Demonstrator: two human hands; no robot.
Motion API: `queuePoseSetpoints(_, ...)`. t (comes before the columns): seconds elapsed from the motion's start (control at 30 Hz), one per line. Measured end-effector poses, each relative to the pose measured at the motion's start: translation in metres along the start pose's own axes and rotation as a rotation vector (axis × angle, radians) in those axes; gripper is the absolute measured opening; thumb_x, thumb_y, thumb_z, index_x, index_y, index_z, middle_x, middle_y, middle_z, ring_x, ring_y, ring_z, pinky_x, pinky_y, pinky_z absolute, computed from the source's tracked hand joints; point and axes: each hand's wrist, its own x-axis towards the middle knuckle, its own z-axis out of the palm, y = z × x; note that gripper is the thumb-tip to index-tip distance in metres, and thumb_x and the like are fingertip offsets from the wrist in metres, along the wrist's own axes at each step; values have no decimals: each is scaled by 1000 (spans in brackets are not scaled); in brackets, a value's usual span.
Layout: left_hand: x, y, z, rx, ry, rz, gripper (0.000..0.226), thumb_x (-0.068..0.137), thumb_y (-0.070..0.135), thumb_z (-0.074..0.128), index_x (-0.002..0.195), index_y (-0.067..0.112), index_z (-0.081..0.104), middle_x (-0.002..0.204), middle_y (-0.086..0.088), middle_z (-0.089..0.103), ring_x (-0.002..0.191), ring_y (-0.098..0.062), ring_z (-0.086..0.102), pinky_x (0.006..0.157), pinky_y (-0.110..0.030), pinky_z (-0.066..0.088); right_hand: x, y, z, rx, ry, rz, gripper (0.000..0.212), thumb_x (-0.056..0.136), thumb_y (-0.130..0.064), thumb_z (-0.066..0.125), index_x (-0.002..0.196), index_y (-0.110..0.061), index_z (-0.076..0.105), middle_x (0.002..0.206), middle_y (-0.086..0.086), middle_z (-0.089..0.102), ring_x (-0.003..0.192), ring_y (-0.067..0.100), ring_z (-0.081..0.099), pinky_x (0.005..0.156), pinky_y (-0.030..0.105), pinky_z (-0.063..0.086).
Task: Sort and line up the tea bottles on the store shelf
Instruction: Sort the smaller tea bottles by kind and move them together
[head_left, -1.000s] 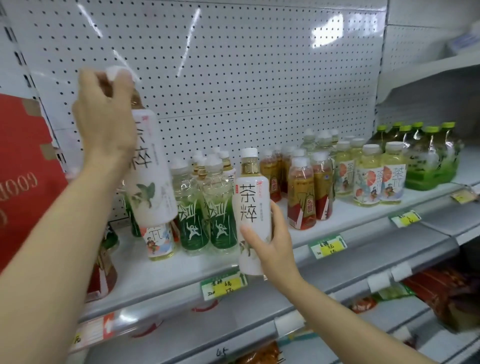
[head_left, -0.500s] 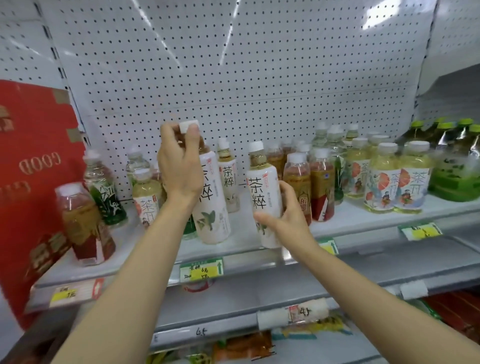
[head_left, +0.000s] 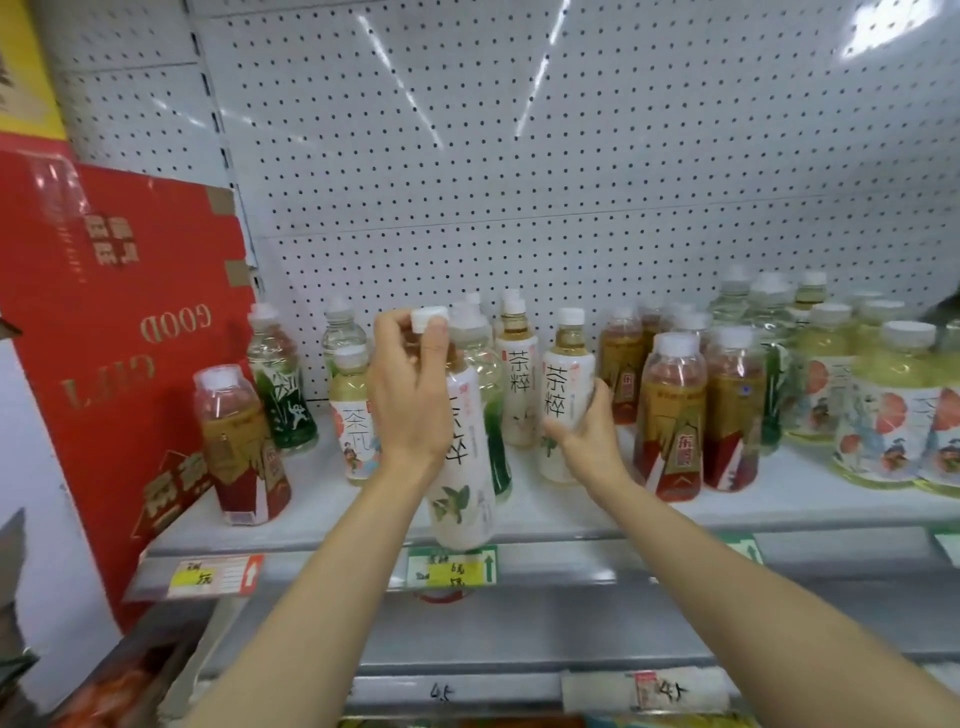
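Bright overhead light streaks glare across the pegboard (head_left: 519, 156); edges bend and blur softly.

A big red box (head_left: 119, 332) stands far to the left of the hands. Price tags (head_left: 215, 576) hang below them.

Rightmost bottle (head_left: 950, 410) — edge-cropped
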Motion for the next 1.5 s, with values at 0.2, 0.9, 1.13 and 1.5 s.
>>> queuePoseSetpoints(0.2, -4, -8, 18, -47, -35, -10, 27, 98, 44, 48, 102, 17, 53, 82, 12, 67, 79, -20, 70, 75, -50, 54, 8, 10, 6, -131, 6, -69, 72, 86, -16, 74, 143, -15, 30, 120, -6, 48, 116, 20, 53, 94, 39, 49)
queuePoseSetpoints(0.9, 3, -22, 59, 419, 14, 203, 46, 94, 53, 50, 120, 16, 56, 115, 2, 56, 106, -14, 47, 90, -28, 39, -54, -18, -19, -145, -113, -203, 79, 70, -24, 88, 126, -41, 35, 118, -16, 61, 105, 6, 61, 88, 32, 54)
queuePoseSetpoints(1.13, 17, -51, 55, 838, -184, 149, 73, 90, 42, 67, 150, 23, 31, 147, -11, 38, 129, -31, 43, 104, -41, 40, -40, 6, 6, -237, -84, -163, 86, 72, -29, 84, 141, -31, 33, 131, -4, 61, 113, 16, 62, 89, 45, 57)
queuePoseSetpoints(1.5, 23, -60, 40, 899, -251, 213, 76, 93, 42, 61, 156, 22, 23, 155, -14, 32, 135, -34, 37, 110, -44, 37, -30, 14, 19, -546, 18, -241, 97, 76, -46, 78, 152, -22, 23, 133, 4, 46, 111, 18, 53, 82, 36, 56)
